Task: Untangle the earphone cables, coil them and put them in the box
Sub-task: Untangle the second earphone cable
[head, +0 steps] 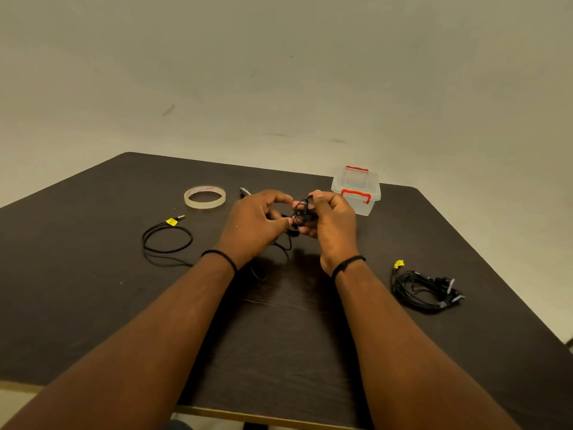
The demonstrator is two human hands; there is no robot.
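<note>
Head view: we have both hands raised over the middle of the dark wooden table point(93, 305), working one black earphone cable point(302, 211). Left hand point(254, 226) has thumb and forefinger curled in, pinching the cable at its right side; the other fingers are curled under. Right hand point(331, 225) holds a small bunch of loops, fingers wrapped round it, thumb on top. The bunch sits between the two hands, clear of the table (a slack strand drops from it and trails on the tabletop under the left wrist). That strand seems to run left into a loose coil point(167, 240) lying flat on the table, ending in a jack plug point(180, 217) with a yellow tag point(171, 221) just beside it; we cannot tell for sure that it is the same cable. Right of the right forearm, well apart from the hands, lies a tangled pile of black earphone cables point(424, 290), with a yellow tag of its own at its far left. The clear plastic box point(356, 190) with red latches stands at the far right, lid on, just behind the right hand. A roll of clear tape point(204, 197) lies flat to the far left of the hands. A small dark object point(245, 191) shows beyond the left hand, mostly hidden. Each wrist wears a black band.
</note>
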